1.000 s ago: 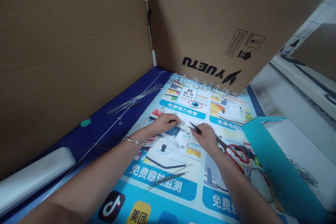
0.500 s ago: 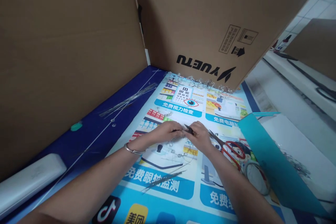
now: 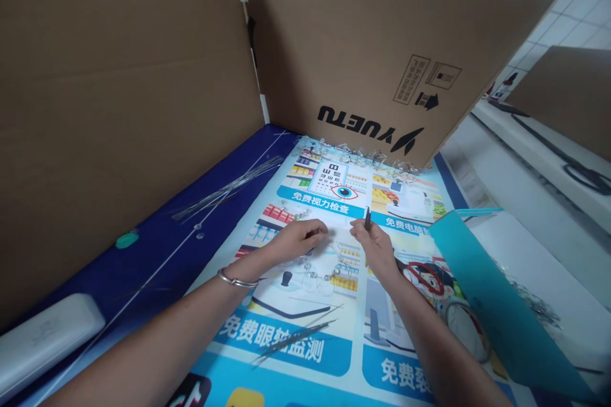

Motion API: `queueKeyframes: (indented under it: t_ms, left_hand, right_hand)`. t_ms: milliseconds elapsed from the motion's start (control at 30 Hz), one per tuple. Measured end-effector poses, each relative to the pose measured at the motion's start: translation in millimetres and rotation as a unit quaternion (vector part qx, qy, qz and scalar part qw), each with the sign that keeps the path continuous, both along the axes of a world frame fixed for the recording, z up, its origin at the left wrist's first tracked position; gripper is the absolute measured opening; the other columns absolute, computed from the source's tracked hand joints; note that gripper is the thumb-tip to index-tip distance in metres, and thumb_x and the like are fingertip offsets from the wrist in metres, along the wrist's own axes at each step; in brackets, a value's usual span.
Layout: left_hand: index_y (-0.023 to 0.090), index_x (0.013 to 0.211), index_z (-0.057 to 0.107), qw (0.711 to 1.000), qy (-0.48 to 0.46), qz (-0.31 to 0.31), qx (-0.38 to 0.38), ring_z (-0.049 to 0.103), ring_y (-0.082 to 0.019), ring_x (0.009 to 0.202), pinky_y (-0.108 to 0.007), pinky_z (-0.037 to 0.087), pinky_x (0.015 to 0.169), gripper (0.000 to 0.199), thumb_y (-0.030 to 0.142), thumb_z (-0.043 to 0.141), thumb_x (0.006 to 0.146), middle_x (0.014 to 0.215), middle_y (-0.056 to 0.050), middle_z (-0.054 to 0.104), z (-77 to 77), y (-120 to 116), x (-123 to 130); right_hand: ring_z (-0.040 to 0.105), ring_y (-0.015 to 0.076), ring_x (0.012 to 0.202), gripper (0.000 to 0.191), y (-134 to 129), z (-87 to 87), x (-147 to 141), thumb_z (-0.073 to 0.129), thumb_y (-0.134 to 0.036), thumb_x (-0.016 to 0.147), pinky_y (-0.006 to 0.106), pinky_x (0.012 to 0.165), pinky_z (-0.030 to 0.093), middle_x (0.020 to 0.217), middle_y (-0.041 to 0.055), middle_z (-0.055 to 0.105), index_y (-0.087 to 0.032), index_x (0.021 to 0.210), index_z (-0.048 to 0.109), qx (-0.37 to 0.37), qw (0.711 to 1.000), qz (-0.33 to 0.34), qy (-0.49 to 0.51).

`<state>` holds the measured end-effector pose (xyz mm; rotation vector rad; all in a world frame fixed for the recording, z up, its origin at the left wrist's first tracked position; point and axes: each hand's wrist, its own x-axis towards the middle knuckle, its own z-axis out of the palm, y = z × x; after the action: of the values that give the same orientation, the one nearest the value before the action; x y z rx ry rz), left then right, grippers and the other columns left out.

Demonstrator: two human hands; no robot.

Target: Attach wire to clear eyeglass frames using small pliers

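- Head view: holds a dark tool (image 3: 367,219) in the right hand (image 3: 375,243), fingers closed around it, tip up.
- Brings right thumb and forefinger together just left of the tool; cannot tell of any fine wire between them.
- Probably grips the tool upright like this to leave those fingertips usable.
- Over to the left hand (image 3: 303,238): curls the fingers toward the thumb, across a gap from the right; cannot tell of anything inside.
- And the beaded wire (image 3: 327,276)? On the printed sheet (image 3: 334,365), near side of both sets of fingers, apart from the right, contact with the left unclear.
- Dark wires (image 3: 298,336) nearer, wire bundle (image 3: 229,187) far left, perhaps so placed to free the middle.
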<state>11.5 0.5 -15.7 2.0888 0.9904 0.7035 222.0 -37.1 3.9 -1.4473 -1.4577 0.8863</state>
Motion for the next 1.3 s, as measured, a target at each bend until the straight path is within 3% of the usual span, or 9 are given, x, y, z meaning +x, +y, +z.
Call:
queueKeyframes:
  t_ms: [267,467,667,933,1300]
  left_hand:
    - [0.020,0.082,0.063,0.999,0.023,-0.018,0.043,0.055,-0.013,0.073,-0.022,0.040,0.068,0.019,0.029,0.046,0.083,0.075,-0.001,0.062,-1.1,1.2,0.0]
    - [0.016,0.079,0.058,0.998,-0.066,0.009,0.012,0.053,-0.012,0.070,-0.022,0.040,0.065,0.023,0.031,0.042,0.086,0.075,-0.001,0.058,9.8,-0.2,-1.5]
    - [0.016,0.081,0.058,0.995,-0.089,0.015,0.043,0.052,-0.011,0.072,-0.022,0.040,0.067,0.019,0.028,0.044,0.085,0.076,-0.001,0.058,16.0,-6.7,-0.1]
    - [0.015,0.080,0.058,0.995,-0.094,-0.001,0.025,0.051,-0.011,0.068,-0.022,0.040,0.064,0.022,0.030,0.043,0.086,0.073,-0.001,0.056,14.4,-6.2,-1.8]
    - [0.014,0.077,0.058,0.997,-0.034,-0.069,0.025,0.051,-0.010,0.066,-0.021,0.038,0.061,0.023,0.028,0.042,0.086,0.070,0.000,0.056,15.4,-5.6,-3.3]
  right_hand:
    - [0.047,0.0118,0.062,0.037,-6.3,12.0,-1.8,0.043,-0.047,0.080,0.022,0.056,0.037,0.070,-0.0001,0.055,-0.018,0.096,0.059,0.010,0.995,0.042,-0.088]
    - [0.039,0.0091,0.052,0.038,-6.8,18.9,2.3,0.047,-0.054,0.075,0.020,0.047,0.027,0.053,-0.0041,0.042,-0.018,0.061,0.049,-0.050,0.966,0.125,-0.222]
    - [0.034,0.0075,0.050,0.034,-13.6,15.0,-10.3,0.051,-0.047,0.075,0.019,0.045,0.023,0.053,-0.0051,0.036,-0.018,0.058,0.045,-0.081,0.961,0.181,-0.195]
    - [0.034,0.0075,0.050,0.025,-12.2,6.4,-14.6,0.049,-0.038,0.075,0.019,0.047,0.025,0.054,-0.0052,0.036,-0.017,0.062,0.048,-0.074,0.979,0.134,-0.134]
    - [0.040,0.0088,0.054,0.019,-14.8,5.6,-20.4,0.049,-0.031,0.077,0.019,0.049,0.027,0.057,-0.0039,0.044,-0.017,0.064,0.049,-0.020,0.976,0.134,-0.170]
